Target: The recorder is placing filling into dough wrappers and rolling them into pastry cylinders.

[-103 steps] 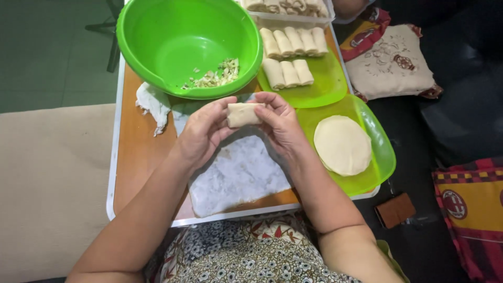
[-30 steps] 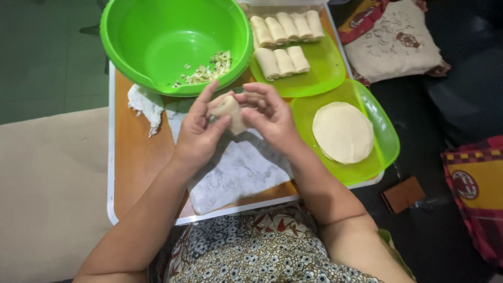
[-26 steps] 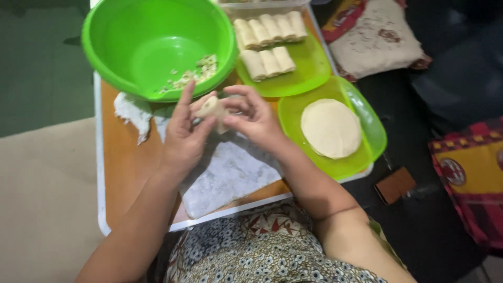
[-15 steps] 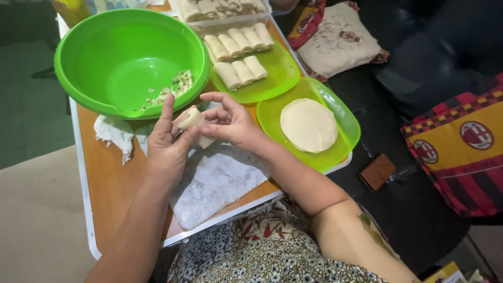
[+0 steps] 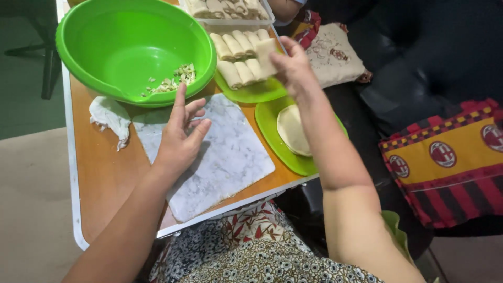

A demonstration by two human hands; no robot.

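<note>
Fingers [image 5: 277, 58] pinching folded roll [image 5: 265, 51]

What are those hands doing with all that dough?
A person sits at a wooden table. The right hand holds a rolled dough piece over a green plate that already carries a batch of rolls. The left hand hovers open above a marble board. A big green bowl has a little chopped filling left, and a flat round wrapper lies on another green plate.
</note>
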